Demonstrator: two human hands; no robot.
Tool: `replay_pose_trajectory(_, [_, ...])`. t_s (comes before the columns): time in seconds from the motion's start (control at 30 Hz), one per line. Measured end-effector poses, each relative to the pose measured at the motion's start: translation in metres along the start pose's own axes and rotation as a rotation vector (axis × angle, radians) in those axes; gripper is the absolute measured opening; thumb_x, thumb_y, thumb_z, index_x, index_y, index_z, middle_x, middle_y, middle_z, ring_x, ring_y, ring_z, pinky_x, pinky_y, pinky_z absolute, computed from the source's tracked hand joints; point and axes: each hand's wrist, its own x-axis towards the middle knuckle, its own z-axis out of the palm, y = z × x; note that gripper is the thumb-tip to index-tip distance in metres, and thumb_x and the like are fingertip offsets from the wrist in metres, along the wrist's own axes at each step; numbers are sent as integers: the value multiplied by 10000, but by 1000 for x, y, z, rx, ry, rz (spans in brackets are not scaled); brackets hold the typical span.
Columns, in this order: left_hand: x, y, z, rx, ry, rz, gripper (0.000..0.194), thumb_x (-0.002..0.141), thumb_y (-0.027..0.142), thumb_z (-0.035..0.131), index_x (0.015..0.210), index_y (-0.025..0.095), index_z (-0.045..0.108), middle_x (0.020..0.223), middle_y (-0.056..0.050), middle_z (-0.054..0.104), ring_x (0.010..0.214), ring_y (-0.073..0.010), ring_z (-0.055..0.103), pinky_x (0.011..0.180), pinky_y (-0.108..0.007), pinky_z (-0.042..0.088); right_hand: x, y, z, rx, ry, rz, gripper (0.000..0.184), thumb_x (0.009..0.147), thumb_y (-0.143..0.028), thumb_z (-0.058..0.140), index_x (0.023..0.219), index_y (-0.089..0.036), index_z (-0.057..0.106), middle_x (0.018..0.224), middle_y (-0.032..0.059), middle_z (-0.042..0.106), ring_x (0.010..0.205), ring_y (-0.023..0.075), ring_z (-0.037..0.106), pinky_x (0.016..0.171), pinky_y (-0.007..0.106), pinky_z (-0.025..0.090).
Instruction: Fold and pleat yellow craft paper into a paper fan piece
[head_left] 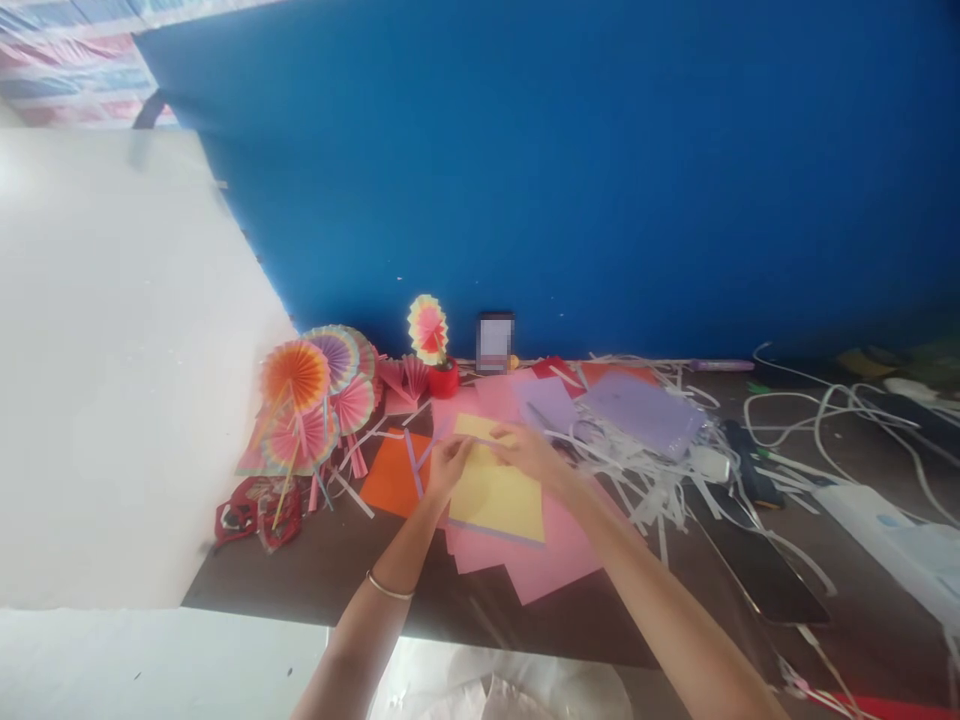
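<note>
My left hand [448, 462] and my right hand [527, 452] meet at the far edge of a yellow paper sheet [499, 495] lying on the dark table [315, 570]. Both hands have their fingers curled onto the yellow sheet's top edge, pinching it. The yellow sheet lies on pink sheets [547, 565]. An orange sheet [391, 475] lies just left of my left hand, with a thin purple strip across it. A thin bangle sits on my left wrist. The picture is blurred, so fine finger detail is unclear.
Several colourful paper fans [311, 395] stand at the left, one more fan [427, 330] in a red holder. Purple sheets [645, 410] and white paper shreds [645, 470] lie to the right, with a dark phone [757, 570], white cables [825, 410] and a blue wall behind.
</note>
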Motion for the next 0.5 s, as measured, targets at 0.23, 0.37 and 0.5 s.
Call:
replay_pose_trajectory(0.23, [-2,4,-2,-6,2,-15,305,739,453,610,771,162,698,752,-41,671,704,-160,585,658,-265,438,-6,-4,-13,34,-14,109,155,767,-277,625,872,-164,623,746,55,692,634,167,672,595,246,526])
replay_pose_trajectory(0.37, [-1,4,-2,4,-2,-3,307,746,448,604,784,159,699,754,-42,673,706,-157,584,652,-260,434,-5,-1,-15,99,-18,152,161,762,-250,638,881,-144,620,740,64,694,645,191,687,621,267,540])
replay_pose_trajectory(0.5, [0,3,-3,-7,-2,-20,304,724,451,626,770,161,701,760,-46,678,715,-163,589,665,-267,442,-6,-3,-18,128,-40,163,192,739,-256,671,886,-139,634,681,64,695,659,210,691,638,276,538])
